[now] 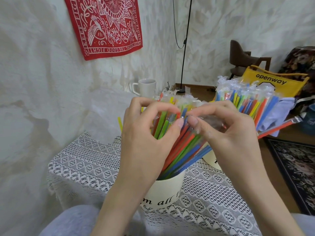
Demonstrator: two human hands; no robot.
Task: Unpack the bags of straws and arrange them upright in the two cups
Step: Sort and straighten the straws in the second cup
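A cream cup (167, 189) with black lettering stands at the near side of the lace-covered table, packed with wrapped straws (183, 150) in green, orange, blue and yellow. My left hand (144, 132) and my right hand (226, 128) meet over the upper ends of these straws, fingers curled round them, thumbs nearly touching. A second cream cup (213, 160) stands behind my right wrist, mostly hidden, and holds another fan of wrapped straws (247, 101). One orange wrapped straw (279, 128) sticks out to the right.
A white mug (147, 87) stands at the far side of the table near the wall. The lace tablecloth (85, 159) hangs over the left edge. A yellow bag (276, 84), a chair (245, 58), a lamp stand (185, 48) and a patterned rug (296, 169) lie to the right.
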